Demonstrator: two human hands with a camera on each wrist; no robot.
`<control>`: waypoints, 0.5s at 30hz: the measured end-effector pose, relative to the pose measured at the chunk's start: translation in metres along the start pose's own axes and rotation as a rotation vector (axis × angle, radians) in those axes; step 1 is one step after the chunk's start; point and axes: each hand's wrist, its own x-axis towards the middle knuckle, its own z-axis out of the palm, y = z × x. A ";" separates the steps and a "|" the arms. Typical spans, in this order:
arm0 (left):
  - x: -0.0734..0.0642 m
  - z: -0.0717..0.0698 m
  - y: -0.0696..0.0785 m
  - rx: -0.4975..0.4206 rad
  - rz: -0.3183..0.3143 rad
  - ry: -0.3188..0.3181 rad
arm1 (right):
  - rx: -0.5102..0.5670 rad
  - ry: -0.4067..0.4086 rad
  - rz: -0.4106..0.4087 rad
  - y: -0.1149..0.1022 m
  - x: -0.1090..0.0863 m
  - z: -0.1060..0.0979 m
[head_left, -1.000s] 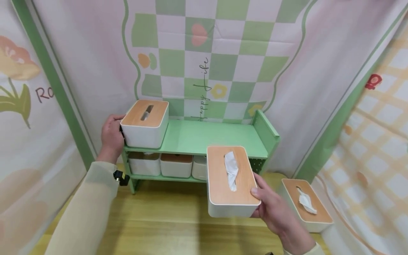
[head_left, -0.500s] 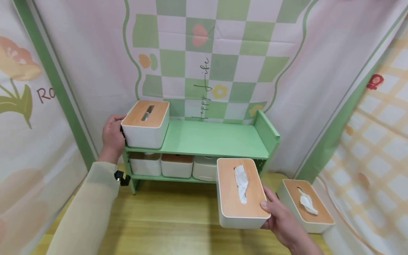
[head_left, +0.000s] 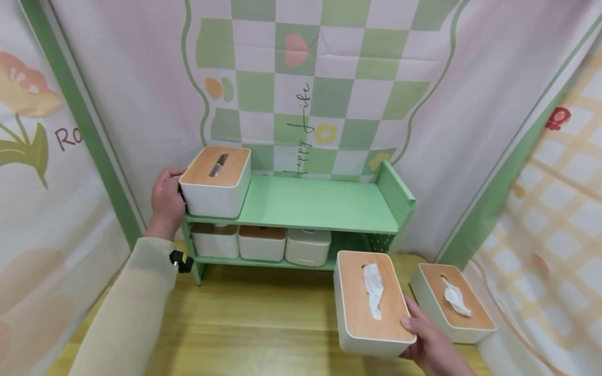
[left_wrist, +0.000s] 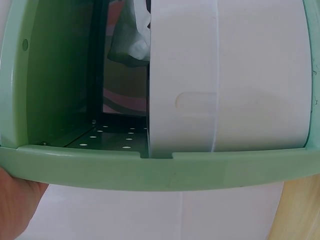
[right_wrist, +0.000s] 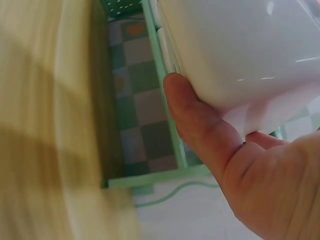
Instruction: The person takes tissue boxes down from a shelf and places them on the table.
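Observation:
In the head view my right hand (head_left: 430,337) grips the near right corner of a white tissue box (head_left: 350,324) with a wood lid, the thumb on top and a tissue sticking out of its slot. The box hangs in front of the green shelf (head_left: 320,203), tilted toward the camera. My left hand (head_left: 168,201) holds the shelf's left side panel, its fingertips hidden behind another wood-lidded tissue box (head_left: 213,198) on the top board. The left wrist view catches part of that hand (left_wrist: 17,205) against the green panel edge.
Below, the lower board carries two wood-lidded boxes (head_left: 262,245) and an all-white box (head_left: 308,248) side by side. Another tissue box (head_left: 461,308) stands on the wooden surface (head_left: 263,324) at the right, close to the printed curtain (head_left: 550,250). A raised panel (head_left: 396,193) bounds the shelf's right end.
My right hand has carried its tissue box to the right and toward me, uncovering the white box on the lower board. The left hand stays at the shelf's left end.

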 end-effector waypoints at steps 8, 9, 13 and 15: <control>0.002 0.000 0.000 -0.007 0.008 0.005 | 0.125 -0.054 0.081 0.016 -0.009 -0.022; 0.002 0.000 0.000 -0.006 0.008 0.008 | 0.131 -0.047 0.091 0.019 -0.010 -0.024; 0.002 0.001 0.001 0.001 0.012 0.015 | 0.137 0.000 0.135 0.029 -0.014 -0.029; 0.002 0.001 0.001 0.001 0.013 0.018 | 0.167 0.006 0.154 0.033 -0.015 -0.031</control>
